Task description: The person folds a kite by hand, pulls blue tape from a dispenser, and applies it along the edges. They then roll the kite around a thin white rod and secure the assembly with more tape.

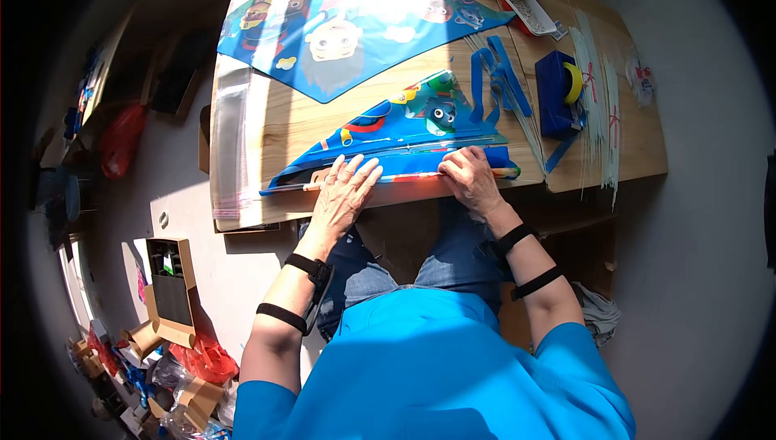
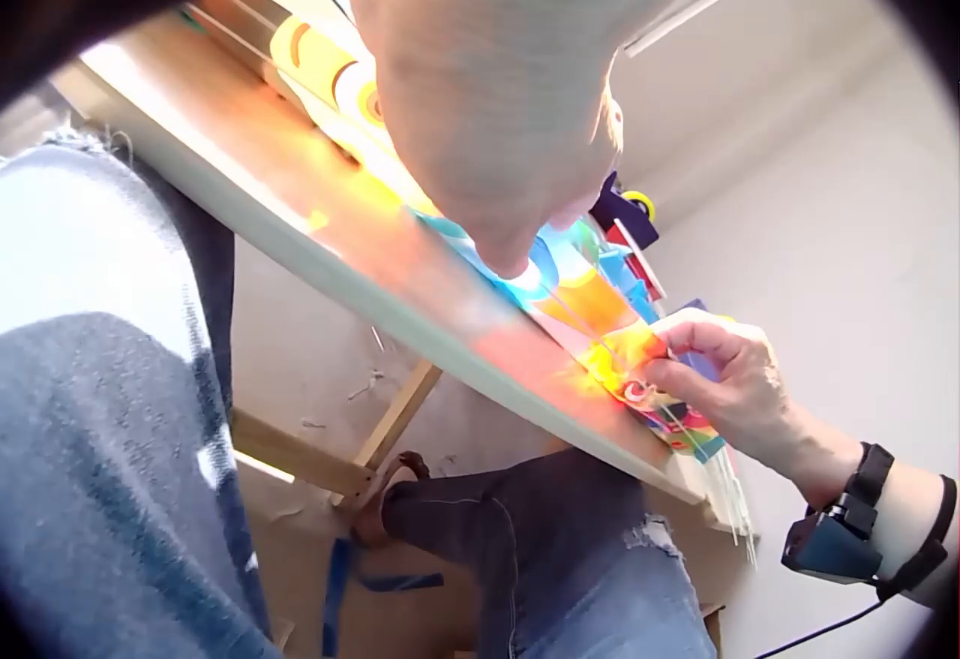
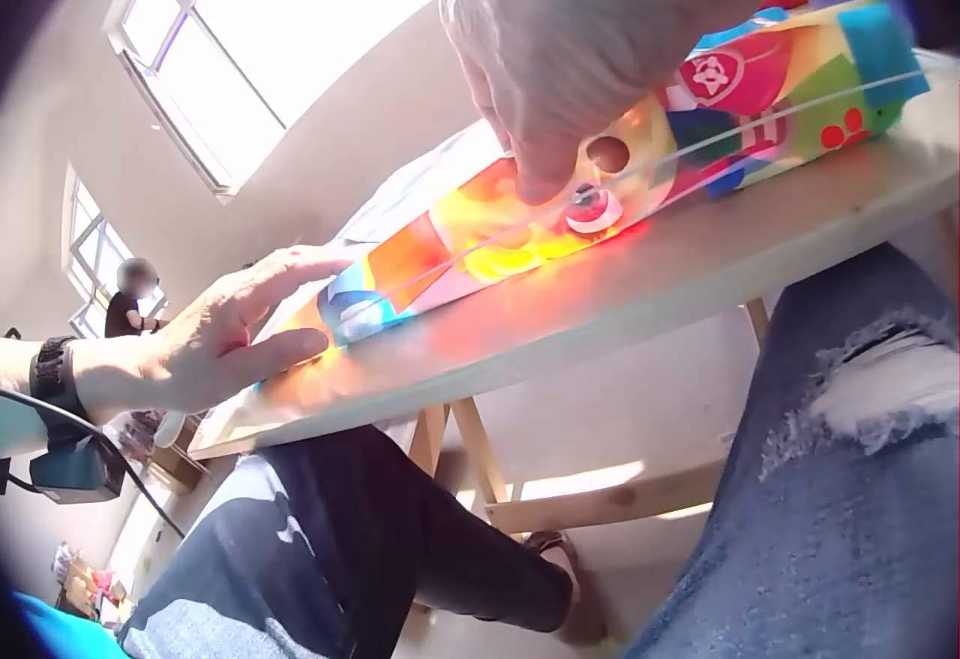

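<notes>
A blue cartoon-print kite (image 1: 443,116) lies partly folded along the near edge of the wooden table (image 1: 283,116), its long side rolled into a narrow strip with a thin pale rod along it. My left hand (image 1: 347,185) rests on this strip left of the middle, fingers straight and spread. Farther right, my right hand (image 1: 471,181) pinches the strip between thumb and curled fingers, as the left wrist view also shows. The strip's printed underside (image 3: 750,134) faces the right wrist camera, lit by sunlight.
Behind lies a larger printed kite (image 1: 339,76). Blue ribbons (image 1: 501,76) and a blue tape dispenser (image 1: 556,100) sit at right, beside bundles of thin pale sticks (image 1: 602,108). A white tray (image 1: 529,15) is at the back. Clear plastic sleeves (image 1: 230,133) cover the left edge.
</notes>
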A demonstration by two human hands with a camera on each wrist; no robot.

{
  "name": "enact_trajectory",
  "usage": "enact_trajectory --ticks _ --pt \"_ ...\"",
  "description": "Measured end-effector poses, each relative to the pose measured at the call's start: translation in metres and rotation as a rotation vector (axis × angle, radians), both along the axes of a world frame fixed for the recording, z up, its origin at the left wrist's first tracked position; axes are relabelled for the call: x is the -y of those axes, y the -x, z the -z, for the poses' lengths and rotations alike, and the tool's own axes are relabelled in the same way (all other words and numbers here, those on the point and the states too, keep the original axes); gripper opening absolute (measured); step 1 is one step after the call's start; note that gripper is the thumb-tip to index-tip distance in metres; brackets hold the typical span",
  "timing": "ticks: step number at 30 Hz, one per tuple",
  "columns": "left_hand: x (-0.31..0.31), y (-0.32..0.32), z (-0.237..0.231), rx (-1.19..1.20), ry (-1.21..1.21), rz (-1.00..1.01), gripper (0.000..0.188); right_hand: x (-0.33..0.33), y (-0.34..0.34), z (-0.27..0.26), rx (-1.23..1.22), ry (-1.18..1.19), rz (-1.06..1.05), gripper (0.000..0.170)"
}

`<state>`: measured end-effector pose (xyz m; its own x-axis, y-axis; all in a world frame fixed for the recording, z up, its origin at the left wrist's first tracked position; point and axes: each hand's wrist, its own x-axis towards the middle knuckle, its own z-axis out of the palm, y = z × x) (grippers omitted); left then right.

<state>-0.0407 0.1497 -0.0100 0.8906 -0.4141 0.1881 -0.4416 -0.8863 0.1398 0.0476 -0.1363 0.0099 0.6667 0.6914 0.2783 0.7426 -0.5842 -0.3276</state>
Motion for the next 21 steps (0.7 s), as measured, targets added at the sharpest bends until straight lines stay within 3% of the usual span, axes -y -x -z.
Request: enact_trajectory --ticks 6,12,14,21 --pt "-0.008 -0.009 0.010 -0.101 -0.052 -0.028 0.053 0.020 -0.009 0.005 0.006 0.126 0.065 0.019" --pt "-0.009 -0.015 0.004 -0.155 0.082 -0.082 0.043 0.062 -0.022 -0.001 -0.098 0.094 0.163 0.016" --pt "-0.007 -0.020 0.000 -0.133 0.123 -0.103 0.037 0.068 -0.027 -0.002 -0.010 0.013 0.207 0.016" --pt "-0.005 -0.039 -0.002 -0.151 0.229 -0.233 0.026 0.076 -0.057 0.023 -0.098 0.095 0.256 0.021"
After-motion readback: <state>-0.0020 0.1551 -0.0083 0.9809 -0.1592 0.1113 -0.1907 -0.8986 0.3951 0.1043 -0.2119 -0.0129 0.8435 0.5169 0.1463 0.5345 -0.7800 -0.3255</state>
